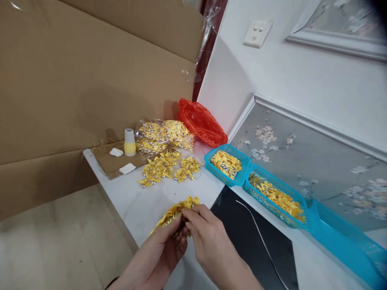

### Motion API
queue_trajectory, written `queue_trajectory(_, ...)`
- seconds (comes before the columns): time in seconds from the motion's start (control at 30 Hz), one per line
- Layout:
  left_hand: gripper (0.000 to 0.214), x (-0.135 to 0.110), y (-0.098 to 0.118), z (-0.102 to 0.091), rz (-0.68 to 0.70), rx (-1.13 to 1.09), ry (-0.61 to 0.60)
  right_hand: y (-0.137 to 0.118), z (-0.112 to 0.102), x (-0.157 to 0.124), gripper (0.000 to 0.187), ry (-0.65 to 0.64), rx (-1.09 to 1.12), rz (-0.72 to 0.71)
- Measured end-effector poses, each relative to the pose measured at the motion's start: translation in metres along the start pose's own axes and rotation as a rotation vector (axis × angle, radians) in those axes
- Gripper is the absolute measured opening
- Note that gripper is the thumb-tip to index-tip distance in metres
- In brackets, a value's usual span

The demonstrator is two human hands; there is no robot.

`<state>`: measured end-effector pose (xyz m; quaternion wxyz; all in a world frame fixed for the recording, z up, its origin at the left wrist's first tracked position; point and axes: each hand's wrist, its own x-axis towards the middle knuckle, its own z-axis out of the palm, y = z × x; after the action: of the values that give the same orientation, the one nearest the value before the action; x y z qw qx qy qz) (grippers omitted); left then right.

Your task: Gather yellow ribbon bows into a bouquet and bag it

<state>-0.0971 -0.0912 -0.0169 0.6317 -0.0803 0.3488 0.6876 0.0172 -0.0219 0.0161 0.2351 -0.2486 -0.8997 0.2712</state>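
Observation:
My left hand point(159, 253) and my right hand point(208, 237) meet low in the middle of the head view, above the white counter point(133, 197). Both are closed on one bunch of small yellow bow ornaments point(175, 211). The left hand holds the bunch from below. The right hand's fingertips pinch it at the top. Loose piles of the same yellow bows point(169, 167) lie further back on the counter.
A clear bag of yellow bows point(163, 135) and a red plastic bag point(201, 121) sit at the back. A yellow-and-white cone spool point(130, 142) stands on cardboard point(111, 163). Blue baskets point(227, 180) point(305, 209) of bows line the right wall. A black panel point(242, 229) carries a white cord point(260, 233).

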Motion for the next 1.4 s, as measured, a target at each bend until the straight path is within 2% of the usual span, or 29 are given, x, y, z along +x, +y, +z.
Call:
queue_trajectory(0.1, 0.023, -0.001, -0.001, 0.001, -0.004, -0.001, -0.013, 0.002, 0.001, -0.004, 0.039, -0.012, 0.012, 0.021)
queue_trajectory(0.33, 0.026, -0.005, -0.001, 0.001, 0.056, 0.039, 0.015, -0.004, 0.007, -0.010, 0.042, -0.035, 0.014, 0.005)
queue_trajectory(0.53, 0.018, -0.004, 0.003, -0.003, 0.025, 0.021, -0.044, -0.006, -0.005, 0.001, 0.025, -0.107, 0.278, 0.033)
queue_trajectory(0.63, 0.011, -0.002, 0.007, -0.005, -0.012, -0.022, -0.059, 0.011, -0.012, 0.019, 0.022, -0.099, 0.421, 0.159)
queue_trajectory(0.7, 0.009, -0.001, 0.010, -0.005, -0.029, -0.049, -0.039, 0.029, -0.013, 0.039, 0.027, -0.012, 0.356, 0.234)
queue_trajectory(0.77, 0.010, -0.001, 0.012, -0.005, -0.026, -0.063, -0.006, 0.048, -0.011, 0.064, 0.026, 0.091, 0.199, 0.232)
queue_trajectory(0.87, 0.012, -0.003, 0.014, -0.005, -0.020, -0.056, 0.032, 0.071, 0.001, 0.100, 0.020, 0.141, 0.069, 0.214)
queue_trajectory(0.97, 0.012, -0.006, 0.017, -0.004, -0.025, -0.068, 0.064, 0.081, 0.016, 0.121, 0.021, 0.172, -0.056, 0.203)
queue_trajectory(1.2, 0.014, -0.010, 0.021, 0.000, -0.017, -0.085, 0.116, 0.086, 0.035, 0.128, 0.015, 0.156, -0.146, 0.223)
queue_trajectory(1.33, 0.014, -0.007, 0.021, 0.000, -0.021, -0.090, 0.117, 0.082, 0.028, 0.121, 0.004, 0.147, -0.075, 0.223)
queue_trajectory(1.4, 0.014, -0.006, 0.021, 0.000, -0.017, -0.102, 0.087, 0.076, 0.018, 0.113, 0.010, 0.128, -0.018, 0.216)
